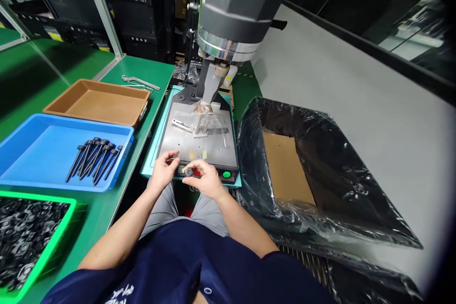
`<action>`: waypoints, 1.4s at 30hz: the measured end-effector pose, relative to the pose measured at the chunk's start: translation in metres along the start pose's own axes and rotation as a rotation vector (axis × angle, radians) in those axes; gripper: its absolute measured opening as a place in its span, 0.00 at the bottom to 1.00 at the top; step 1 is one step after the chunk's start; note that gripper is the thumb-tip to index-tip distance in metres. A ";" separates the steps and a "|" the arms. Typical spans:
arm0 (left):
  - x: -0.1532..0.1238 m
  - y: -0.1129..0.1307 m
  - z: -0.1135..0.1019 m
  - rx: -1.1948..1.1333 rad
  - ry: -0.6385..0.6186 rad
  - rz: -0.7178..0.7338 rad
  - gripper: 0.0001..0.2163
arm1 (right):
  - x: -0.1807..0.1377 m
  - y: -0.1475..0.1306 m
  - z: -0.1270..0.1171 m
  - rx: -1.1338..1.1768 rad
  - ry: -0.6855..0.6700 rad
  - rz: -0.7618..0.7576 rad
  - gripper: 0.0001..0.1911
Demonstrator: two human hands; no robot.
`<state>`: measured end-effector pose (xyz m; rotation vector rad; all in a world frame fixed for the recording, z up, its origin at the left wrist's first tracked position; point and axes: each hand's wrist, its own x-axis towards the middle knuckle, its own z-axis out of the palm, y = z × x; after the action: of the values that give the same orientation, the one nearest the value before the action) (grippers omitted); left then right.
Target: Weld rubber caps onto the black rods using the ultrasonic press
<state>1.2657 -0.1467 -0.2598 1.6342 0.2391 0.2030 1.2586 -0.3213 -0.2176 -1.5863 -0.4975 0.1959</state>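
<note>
My right hand (pixel 208 181) pinches a small round black part (pixel 188 172) between thumb and fingers, in front of the machine's lower edge. To its left my left hand (pixel 164 170) is held with thumb and fingers apart, and nothing shows between them. Both hands are over the near edge of the machine's metal base plate (pixel 185 149). Farther back on the plate stands a clear fixture (pixel 202 126) with metal strips beside it, under the tapered head (pixel 211 86) of the machine. A green button (pixel 226 175) lies just right of my right hand.
On the left bench, a blue tray (pixel 46 147) holds several black rods with round heads (pixel 94 156). Behind it are a brown tray (pixel 96 99) and a wrench (pixel 140 81). A green crate (pixel 64 232) holds small black parts. At right stands a box lined with black plastic (pixel 256 175).
</note>
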 end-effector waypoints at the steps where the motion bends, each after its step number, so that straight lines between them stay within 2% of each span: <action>1: -0.011 0.001 -0.005 -0.002 -0.090 0.023 0.17 | 0.001 0.001 0.003 -0.028 0.012 -0.019 0.18; 4: -0.035 0.008 -0.015 -0.016 -0.316 0.102 0.14 | 0.002 0.004 0.012 -0.059 0.065 -0.064 0.19; 6: -0.042 0.010 -0.017 0.001 -0.352 0.159 0.13 | 0.002 0.006 0.018 -0.053 0.096 -0.072 0.18; 9: -0.042 0.010 -0.018 0.021 -0.300 0.228 0.10 | 0.002 0.006 0.023 -0.030 0.095 -0.067 0.18; 13: -0.040 0.009 -0.024 0.037 -0.252 0.282 0.09 | 0.005 0.003 0.023 -0.104 0.015 -0.125 0.22; 17: -0.044 0.007 -0.034 0.054 -0.224 0.269 0.10 | 0.013 0.004 0.027 -0.224 -0.078 -0.154 0.09; 23: -0.053 0.004 -0.043 -0.042 -0.158 0.119 0.13 | 0.022 0.023 0.050 0.000 -0.056 0.031 0.09; 26: -0.058 0.010 -0.051 0.000 -0.130 0.110 0.13 | 0.026 0.026 0.065 0.105 -0.083 0.104 0.12; 29: -0.058 0.022 -0.076 0.210 -0.074 0.185 0.11 | 0.030 0.021 0.073 0.158 -0.084 0.110 0.13; 32: -0.049 0.039 -0.123 0.557 0.081 0.170 0.09 | 0.032 0.013 0.068 0.162 -0.106 0.145 0.16; 35: -0.029 0.051 -0.178 0.925 0.263 -0.053 0.12 | 0.029 0.005 0.052 0.169 -0.112 0.200 0.18; 37: -0.010 0.051 -0.207 1.078 0.297 -0.236 0.13 | 0.022 -0.002 0.039 0.160 -0.103 0.217 0.19; 39: 0.009 0.043 -0.226 1.146 0.297 -0.336 0.12 | 0.011 -0.012 0.024 0.121 -0.083 0.211 0.19; 42: 0.029 0.029 -0.237 1.209 0.272 -0.418 0.11 | -0.012 -0.030 -0.012 -0.008 -0.062 0.192 0.17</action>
<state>1.2298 0.0868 -0.2132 2.6810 1.0504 -0.0793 1.2474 -0.3371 -0.1894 -1.6400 -0.3938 0.3899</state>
